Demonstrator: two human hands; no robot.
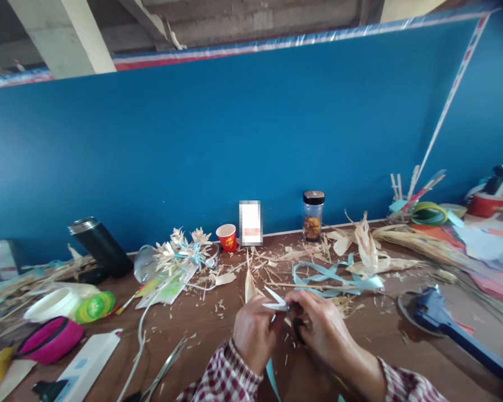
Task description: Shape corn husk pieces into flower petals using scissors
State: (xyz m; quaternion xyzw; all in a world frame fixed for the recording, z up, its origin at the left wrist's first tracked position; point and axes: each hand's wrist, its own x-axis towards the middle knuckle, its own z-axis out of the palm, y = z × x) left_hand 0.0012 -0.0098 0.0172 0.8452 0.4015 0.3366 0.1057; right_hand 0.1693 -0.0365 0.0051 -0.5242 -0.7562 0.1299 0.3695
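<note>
My right hand [322, 321] is closed around the dark handle of a pair of scissors [280, 305]. Their two blades stand apart and point left, over the fingers of my left hand [255, 329]. That hand is closed in a pinch. A light blue ribbon [270, 377] shows between its fingers by the blades and hangs below it. Just beyond the left hand rises a pointed piece of dried corn husk [250, 286]; whether the fingers hold it too, I cannot tell.
Husk scraps litter the brown table. Behind stand husk flowers [184, 251], a red paper cup [227, 238] and a lidded jar [313, 218]. A blue glue gun [438, 315] lies right. Left are second scissors [164, 371], a power strip [88, 365] and a black tumbler [103, 248].
</note>
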